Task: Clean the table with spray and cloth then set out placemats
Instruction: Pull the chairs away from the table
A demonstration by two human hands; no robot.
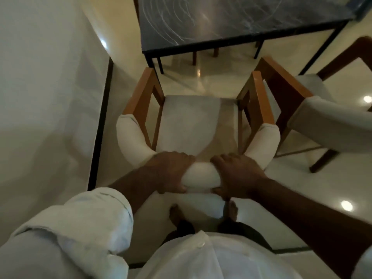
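Observation:
Below me stands a chair with a pale cushioned seat, wooden arms and a curved white padded backrest. My left hand and my right hand both grip the middle of that backrest, close together. Beyond the chair is the dark marble table, its top streaked with curved wipe marks. A gap of floor separates the chair from the table's near edge. No spray bottle, cloth or placemat is in view.
A second chair of the same kind stands at the right, close beside the first. A pale wall with a dark vertical strip runs along the left. The glossy floor reflects ceiling lights. My bare feet stand behind the chair.

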